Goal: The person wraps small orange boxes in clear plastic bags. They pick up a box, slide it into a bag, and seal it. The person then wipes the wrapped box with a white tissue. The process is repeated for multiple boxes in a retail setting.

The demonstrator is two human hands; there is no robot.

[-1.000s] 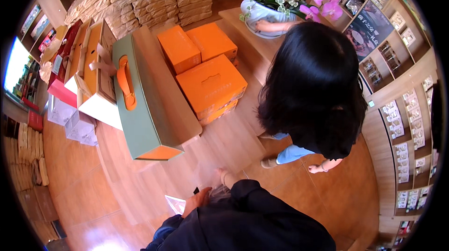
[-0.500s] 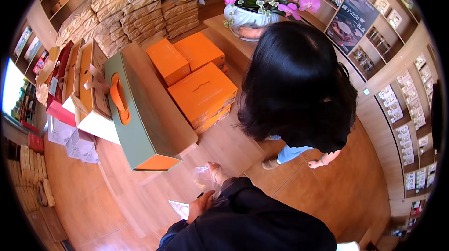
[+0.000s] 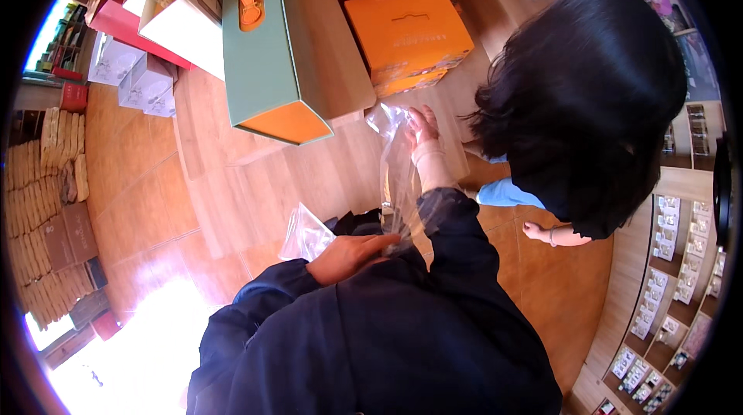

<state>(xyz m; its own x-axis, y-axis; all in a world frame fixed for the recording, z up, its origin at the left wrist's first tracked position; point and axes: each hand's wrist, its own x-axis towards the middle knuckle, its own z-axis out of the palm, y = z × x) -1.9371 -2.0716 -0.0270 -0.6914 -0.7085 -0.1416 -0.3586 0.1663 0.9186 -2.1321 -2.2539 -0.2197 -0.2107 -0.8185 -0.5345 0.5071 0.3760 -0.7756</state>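
right hand (image 3: 422, 130) grips crinkled clear plastic film (image 3: 393, 171) at far end, left hand (image 3: 350, 256) near end; green rectangular box (image 3: 267, 59) beyond left.

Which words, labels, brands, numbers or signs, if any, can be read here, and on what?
None reads clearly enough to quote.
Front orange box: pale print on top, too small.
Brown carton: faint marks, blurred.
Small white packs on the right-hand shelves: marks too small.
Clear plastic bag: no lettering I can make out.
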